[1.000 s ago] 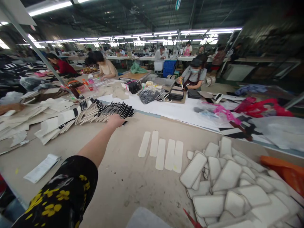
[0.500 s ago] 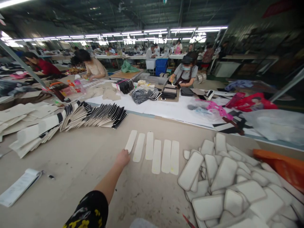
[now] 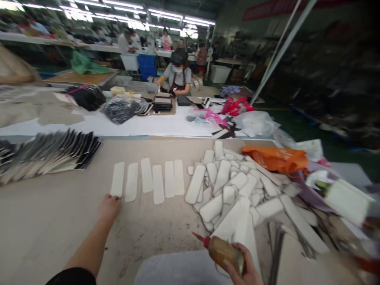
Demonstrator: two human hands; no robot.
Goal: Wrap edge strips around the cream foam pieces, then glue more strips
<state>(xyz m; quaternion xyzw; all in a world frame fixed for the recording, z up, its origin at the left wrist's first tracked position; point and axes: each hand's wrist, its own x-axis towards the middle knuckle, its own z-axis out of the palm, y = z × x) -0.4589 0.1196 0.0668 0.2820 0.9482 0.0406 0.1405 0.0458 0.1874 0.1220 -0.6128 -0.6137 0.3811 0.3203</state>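
Note:
My left hand (image 3: 109,208) is closed at the lower end of the leftmost cream strip (image 3: 118,178), which lies on the table. To its right several more strips lie in a loose row, among them a rounded one (image 3: 158,184) in the middle. Low in the view, my right hand (image 3: 245,267) is wrapped round a squeeze bottle (image 3: 224,251) of yellowish-brown liquid. The bottle is tilted, its red nozzle (image 3: 201,238) pointing left and up above the tabletop, apart from the strips.
A heap of cream pieces with dark edges (image 3: 221,176) covers the table's right side. Beyond it lies an orange bag (image 3: 276,158). A fanned stack of black-and-cream pieces (image 3: 68,152) is at the left. Across the white table a person (image 3: 178,77) works.
The view has swung right. My right hand has come into sight with the squeeze bottle. My left hand stays at the lower end of the leftmost strip, which now stands more upright in view.

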